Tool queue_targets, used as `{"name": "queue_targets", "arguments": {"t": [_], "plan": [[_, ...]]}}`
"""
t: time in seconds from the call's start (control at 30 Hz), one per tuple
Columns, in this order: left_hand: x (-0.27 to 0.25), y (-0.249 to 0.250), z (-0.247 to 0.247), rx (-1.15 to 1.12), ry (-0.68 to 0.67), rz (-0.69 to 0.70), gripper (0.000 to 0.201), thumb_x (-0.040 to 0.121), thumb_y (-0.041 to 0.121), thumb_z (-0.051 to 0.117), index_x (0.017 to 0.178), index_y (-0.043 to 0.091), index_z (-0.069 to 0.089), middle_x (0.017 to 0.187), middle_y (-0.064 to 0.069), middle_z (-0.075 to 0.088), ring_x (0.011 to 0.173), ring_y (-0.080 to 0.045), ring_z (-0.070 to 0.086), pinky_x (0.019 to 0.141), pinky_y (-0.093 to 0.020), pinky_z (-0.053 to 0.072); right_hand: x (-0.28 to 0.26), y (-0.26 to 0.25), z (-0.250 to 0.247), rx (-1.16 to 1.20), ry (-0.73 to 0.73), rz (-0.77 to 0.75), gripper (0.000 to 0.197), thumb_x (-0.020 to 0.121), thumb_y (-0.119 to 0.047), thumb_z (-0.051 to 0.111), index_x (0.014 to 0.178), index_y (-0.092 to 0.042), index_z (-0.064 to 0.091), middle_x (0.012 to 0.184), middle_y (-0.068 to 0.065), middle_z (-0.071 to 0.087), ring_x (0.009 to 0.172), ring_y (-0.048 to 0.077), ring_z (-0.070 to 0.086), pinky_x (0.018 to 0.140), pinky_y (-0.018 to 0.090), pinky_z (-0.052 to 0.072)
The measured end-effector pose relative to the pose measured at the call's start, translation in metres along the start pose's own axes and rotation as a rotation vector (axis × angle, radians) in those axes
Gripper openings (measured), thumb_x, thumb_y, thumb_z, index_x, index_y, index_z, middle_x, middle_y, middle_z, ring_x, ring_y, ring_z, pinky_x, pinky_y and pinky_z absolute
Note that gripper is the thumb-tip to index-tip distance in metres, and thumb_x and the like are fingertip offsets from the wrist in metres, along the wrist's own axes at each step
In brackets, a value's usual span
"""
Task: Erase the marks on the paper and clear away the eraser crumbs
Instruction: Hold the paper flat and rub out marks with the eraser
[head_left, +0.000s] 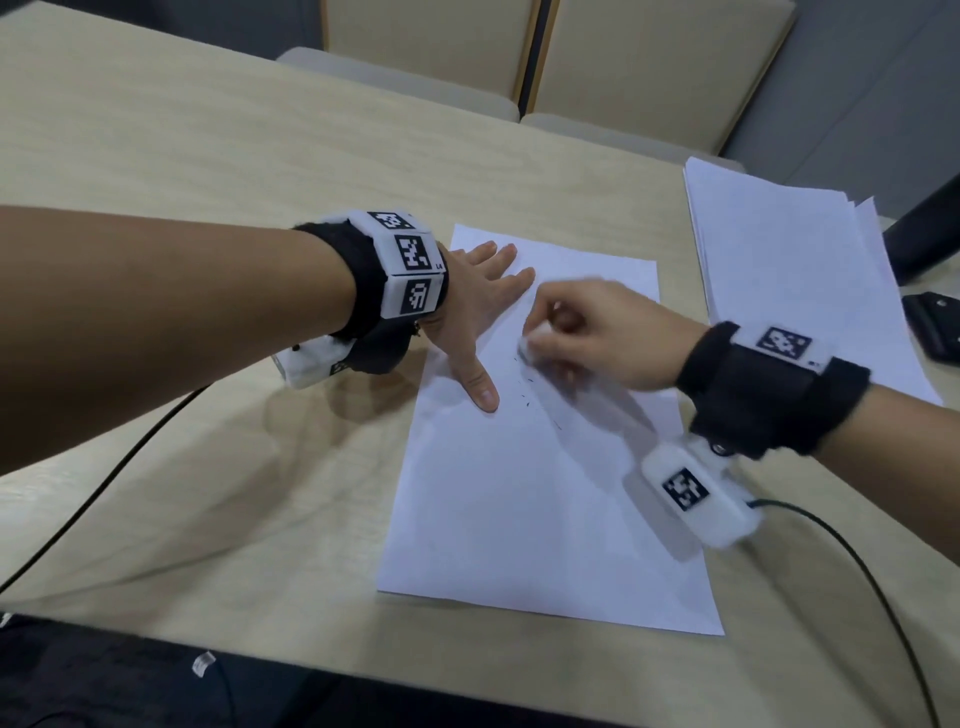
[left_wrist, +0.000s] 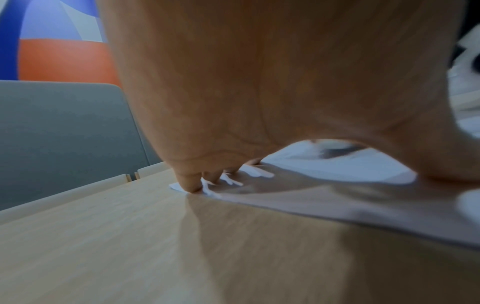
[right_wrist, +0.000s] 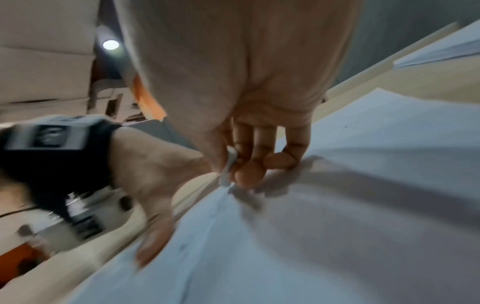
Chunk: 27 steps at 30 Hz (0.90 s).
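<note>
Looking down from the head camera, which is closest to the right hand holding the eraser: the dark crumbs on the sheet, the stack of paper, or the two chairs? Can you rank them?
From the right hand, which pinches the small white eraser:
1. Dark eraser crumbs, on the white sheet just below and left of the fingers.
2. Stack of white paper, off to the right on the wooden table.
3. Two beige chairs, behind the table's far edge.

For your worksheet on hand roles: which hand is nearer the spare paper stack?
Right. The right hand works beside the stack; the left hand lies beyond it.
</note>
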<state>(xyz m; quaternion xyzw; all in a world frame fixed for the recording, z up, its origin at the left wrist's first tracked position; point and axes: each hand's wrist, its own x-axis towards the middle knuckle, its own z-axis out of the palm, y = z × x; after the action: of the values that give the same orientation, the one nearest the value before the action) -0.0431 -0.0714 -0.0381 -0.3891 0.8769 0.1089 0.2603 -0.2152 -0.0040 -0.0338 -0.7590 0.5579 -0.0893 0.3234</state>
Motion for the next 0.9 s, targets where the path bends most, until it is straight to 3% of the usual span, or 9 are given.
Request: {"name": "queue_targets", "arguments": {"t": [0.1,0.23,0.3,0.37,0.47,0.53,0.67,0.83,0.9], "plan": [[-0.001,0.0,0.0,-0.024,0.004,0.01,0.151,0.042,0.085,0.067,0.149,0.031,-0.025,0.16,-0.006,-0.026,0.148,-0.027,-0.019,0.12,-0.056,0.004,0.022,0.005,-0.005,0.014,0.187,0.057,0.006,0.089,-0.018,0.059,0.085,-0.015,0.057,0.067,0.012,0.07,0.054,0.03,0.064,0.058,0.031,0.052],[-0.002,0.002,-0.002,-0.006,-0.009,-0.003,0.148,0.046,0.083,0.068,0.15,0.027,-0.022,0.159,-0.005,-0.028,0.148,-0.026,-0.02,0.12,-0.055,0.005,0.007,0.0,-0.004,-0.119,0.022,0.014,0.011,0.088,-0.026,0.063,0.08,-0.024,0.057,0.061,-0.004,0.062,0.049,0.005,0.053,0.059,0.021,0.044],[-0.002,0.002,-0.002,0.008,-0.017,-0.003,0.151,0.045,0.086,0.066,0.15,0.025,-0.024,0.158,-0.004,-0.03,0.148,-0.025,-0.021,0.12,-0.054,0.004,-0.013,-0.005,0.001,-0.15,-0.109,0.008,0.01,0.089,-0.03,0.065,0.08,-0.027,0.06,0.062,-0.006,0.061,0.053,0.006,0.053,0.056,0.016,0.041],[-0.001,0.001,-0.001,0.01,-0.021,-0.001,0.152,0.043,0.087,0.065,0.149,0.025,-0.025,0.158,-0.003,-0.031,0.148,-0.024,-0.021,0.12,-0.054,0.004,-0.021,-0.005,0.003,-0.128,-0.169,0.007,0.008,0.089,-0.029,0.064,0.083,-0.024,0.062,0.062,-0.004,0.067,0.055,0.011,0.059,0.058,0.02,0.046],[-0.001,0.0,0.0,-0.003,0.0,0.005,0.152,0.043,0.086,0.066,0.15,0.025,-0.024,0.159,-0.003,-0.028,0.148,-0.024,-0.02,0.121,-0.053,0.003,-0.001,0.003,-0.004,-0.086,0.043,0.037,0.009,0.09,-0.024,0.062,0.089,-0.015,0.059,0.069,0.005,0.072,0.058,0.021,0.066,0.064,0.031,0.054],[-0.002,0.002,0.0,0.002,0.013,0.015,0.151,0.044,0.085,0.067,0.151,0.025,-0.023,0.16,-0.005,-0.024,0.149,-0.025,-0.017,0.12,-0.054,0.006,0.016,0.005,-0.011,-0.026,0.145,0.096,0.009,0.09,-0.019,0.06,0.091,-0.011,0.057,0.074,0.014,0.072,0.057,0.027,0.066,0.06,0.035,0.055],[-0.003,0.004,-0.002,0.004,0.01,0.003,0.147,0.048,0.081,0.069,0.15,0.027,-0.022,0.16,-0.006,-0.025,0.149,-0.026,-0.018,0.12,-0.055,0.006,0.012,0.0,-0.009,-0.128,0.052,0.044,0.006,0.088,-0.021,0.062,0.084,-0.018,0.058,0.069,0.005,0.068,0.054,0.02,0.061,0.062,0.031,0.052],[0.0,0.001,0.0,0.015,-0.014,-0.005,0.152,0.044,0.086,0.066,0.15,0.024,-0.024,0.159,-0.004,-0.029,0.148,-0.024,-0.02,0.121,-0.053,0.004,-0.027,-0.007,0.001,-0.168,-0.212,0.004,0.008,0.089,-0.031,0.064,0.083,-0.027,0.061,0.064,-0.005,0.066,0.06,0.01,0.059,0.059,0.019,0.044],[0.0,0.0,0.0,0.011,-0.009,0.001,0.152,0.043,0.087,0.065,0.15,0.025,-0.024,0.159,-0.003,-0.028,0.148,-0.023,-0.021,0.121,-0.053,0.004,-0.015,-0.005,-0.003,-0.19,-0.108,0.001,0.007,0.089,-0.031,0.063,0.087,-0.024,0.061,0.067,-0.005,0.067,0.063,0.011,0.06,0.06,0.02,0.044]]}}
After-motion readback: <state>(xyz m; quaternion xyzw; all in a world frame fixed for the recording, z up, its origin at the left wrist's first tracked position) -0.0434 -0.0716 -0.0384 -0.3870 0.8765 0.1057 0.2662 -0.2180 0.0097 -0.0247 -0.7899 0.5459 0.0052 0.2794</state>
